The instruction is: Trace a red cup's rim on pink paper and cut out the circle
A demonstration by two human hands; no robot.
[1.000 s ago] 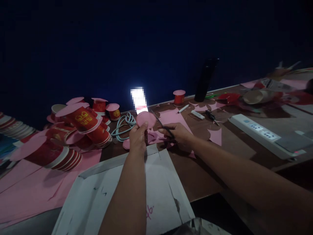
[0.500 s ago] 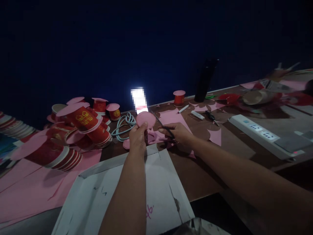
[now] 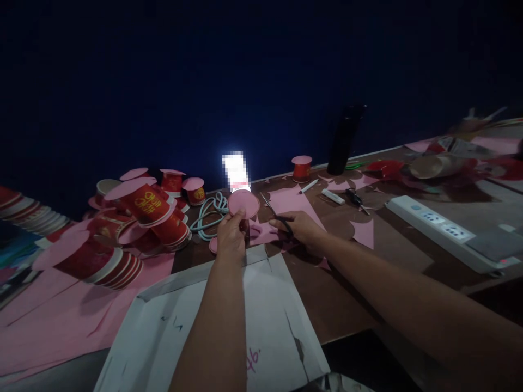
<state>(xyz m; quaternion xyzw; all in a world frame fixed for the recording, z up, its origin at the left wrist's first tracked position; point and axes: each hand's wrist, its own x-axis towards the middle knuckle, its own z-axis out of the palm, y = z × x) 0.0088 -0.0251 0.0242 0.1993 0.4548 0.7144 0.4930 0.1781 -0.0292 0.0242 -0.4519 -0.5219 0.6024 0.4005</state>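
Note:
My left hand (image 3: 232, 235) pinches a round pink paper disc (image 3: 244, 203) by its lower edge, thumb on the near face. To its right, my right hand (image 3: 300, 227) is closed around the handles of dark scissors (image 3: 274, 209), whose blades point up and left, apart from the disc. Whether the blades are parted is hard to see. Pink paper scraps (image 3: 261, 231) lie on the brown table under and between the hands. A larger cut pink sheet (image 3: 288, 198) is spread just behind the scissors.
Red paper cups (image 3: 149, 204) with pink discs are heaped at left beside a coiled pale cable (image 3: 208, 212). A white box lid (image 3: 196, 321) lies under my forearms. At right are a power strip (image 3: 433, 223), a marker (image 3: 333, 196) and a dark upright bottle (image 3: 345, 141).
The view has shifted slightly, so everything sits a little lower and further right. The disc stays in my left hand and the scissors in my right; the blades sit slightly farther from the disc.

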